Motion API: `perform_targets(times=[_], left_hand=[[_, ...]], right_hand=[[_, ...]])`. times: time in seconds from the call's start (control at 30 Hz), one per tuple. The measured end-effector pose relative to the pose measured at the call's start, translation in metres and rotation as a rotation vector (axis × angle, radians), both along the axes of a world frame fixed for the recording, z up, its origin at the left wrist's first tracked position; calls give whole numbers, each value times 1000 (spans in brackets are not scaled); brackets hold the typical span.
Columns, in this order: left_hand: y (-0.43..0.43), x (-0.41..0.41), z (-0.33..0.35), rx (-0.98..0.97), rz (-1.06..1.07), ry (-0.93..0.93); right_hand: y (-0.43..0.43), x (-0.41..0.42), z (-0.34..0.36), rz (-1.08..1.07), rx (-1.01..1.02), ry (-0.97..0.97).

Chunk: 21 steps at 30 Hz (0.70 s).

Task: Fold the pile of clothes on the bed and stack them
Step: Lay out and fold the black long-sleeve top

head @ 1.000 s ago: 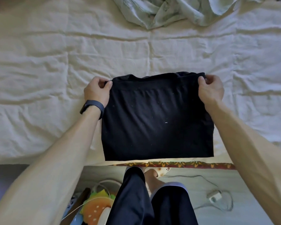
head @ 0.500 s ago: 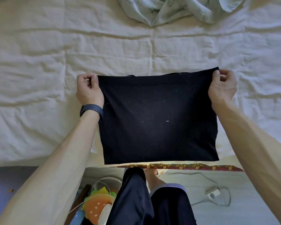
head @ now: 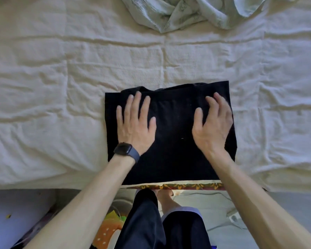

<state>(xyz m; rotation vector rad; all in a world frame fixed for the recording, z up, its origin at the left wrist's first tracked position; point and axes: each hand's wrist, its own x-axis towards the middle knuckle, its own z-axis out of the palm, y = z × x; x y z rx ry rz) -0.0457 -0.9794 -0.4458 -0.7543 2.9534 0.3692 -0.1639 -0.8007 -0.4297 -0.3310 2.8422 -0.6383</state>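
**Q:** Where is the black garment (head: pixel 174 159)?

**A:** It is folded into a rectangle and lies flat on the cream bed cover (head: pixel 61 87), at the centre of its near edge.

**Q:** And the hands?

**A:** The left hand (head: pixel 136 123) lies palm down on the garment's left half, fingers straight and spread. The right hand (head: pixel 212 126) rests on its right half, fingers spread and slightly bent. Neither pinches cloth.

**Q:** What is hard to make out?

**A:** The layers at the garment's far edge merge into black. The face of the watch (head: pixel 126 150) is dark. The pale green cloth (head: pixel 187 13), far off, is cut by the frame, and its small print is too blurred to read.
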Motion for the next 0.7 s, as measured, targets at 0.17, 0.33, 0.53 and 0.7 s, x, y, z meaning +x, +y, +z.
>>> perform_targets(times=[0.17, 0.33, 0.53, 0.7], left_hand=[[32, 22, -34, 38, -222, -219], [-58, 25, -51, -41, -107, -259], [-65, 11, -34, -74, 227, -142], [29, 9, -30, -33, -217, -74]], right_hand=[[-2, 37, -41, 570, 254, 25], [31, -52, -67, 277, 428, -71], [41, -42, -41, 86, 375, -76], [47, 54, -38, 641, 255, 108]])
